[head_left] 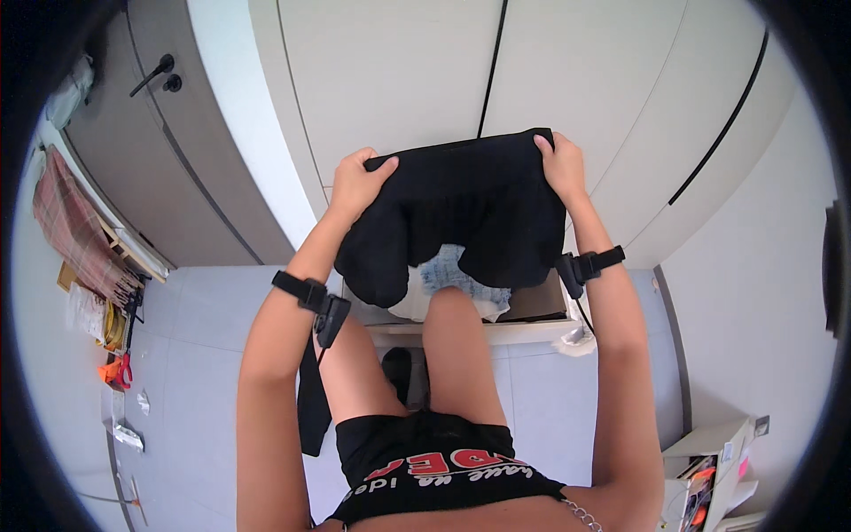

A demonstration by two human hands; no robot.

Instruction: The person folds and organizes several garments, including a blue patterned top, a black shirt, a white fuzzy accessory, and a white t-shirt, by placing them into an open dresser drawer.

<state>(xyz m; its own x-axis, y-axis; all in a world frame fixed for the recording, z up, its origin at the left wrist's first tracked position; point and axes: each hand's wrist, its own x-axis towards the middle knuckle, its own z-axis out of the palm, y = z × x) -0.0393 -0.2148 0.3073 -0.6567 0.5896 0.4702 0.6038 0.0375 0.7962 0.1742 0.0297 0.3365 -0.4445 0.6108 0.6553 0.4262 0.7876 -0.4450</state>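
A black garment point(461, 177), which looks like a pair of trousers, hangs stretched between my two hands by its straight top edge. Two wide leg-like parts drop from it, with a gap in the middle. My left hand point(359, 184) is closed on the top left corner, thumb in front. At the top right corner, my right hand point(562, 167) grips the cloth the same way, slightly higher. Below and partly behind the garment is an open drawer point(523, 332), where blue mottled cloth point(450, 269) and white cloth point(413, 306) show. The garment hides part of the drawer.
Pale wardrobe doors point(381, 71) rise behind the drawer. A grey door point(168, 133) stands at the left, near a plaid cloth point(75, 222) and red-handled scissors point(124, 371). Black cloth point(313, 403) lies beside my left leg. Crumpled plastic point(576, 341) is by the drawer's right end; a shelf unit point(700, 457) stands lower right.
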